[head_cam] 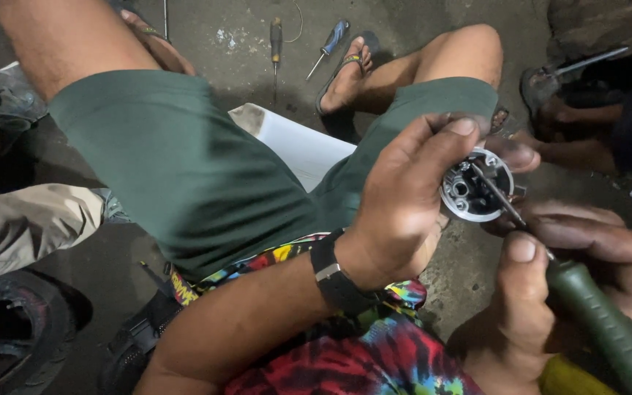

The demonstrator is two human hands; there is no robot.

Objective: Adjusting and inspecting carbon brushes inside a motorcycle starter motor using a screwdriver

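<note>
Head view. Surface: bare concrete floor, grey, stained, dimly lit; the person sits low over it, knees apart, in green shorts.

Thing in hand: a small round metal housing, silvery rim, dark inner parts with holes showing, open face turned up toward the camera. It is held off the floor, just right of the right knee. Left hand, black wristband on the wrist, has its fingers closed around the housing's rim. Right hand is closed on a green-handled screwdriver; its thin shaft lies across the housing and the tip sits inside it.

Around: two screwdrivers on the floor ahead, one dark-handled, one blue-handled, near a sandalled foot. A white panel lies beneath the thighs. Another person's feet at far right. The left hand hides the housing's near side.
</note>
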